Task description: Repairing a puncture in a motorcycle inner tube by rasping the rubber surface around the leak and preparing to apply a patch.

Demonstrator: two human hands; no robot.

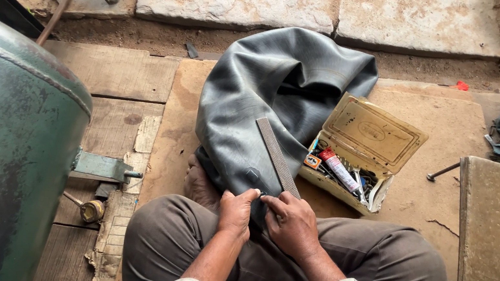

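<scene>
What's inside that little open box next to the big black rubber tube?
The open box holds a red-and-white glue tube, a small orange packet and some thin metal tools. Whatever lies beneath them is covered.

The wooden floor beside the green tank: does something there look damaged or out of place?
Yes. Near the green tank, the cardboard strip on the wooden floor is torn and frayed at its edges. The inner tube, held by the left hand and right hand, shows no visible tear.

A single head-worn camera looks steeply down, close over the seated person's lap and floor
</scene>
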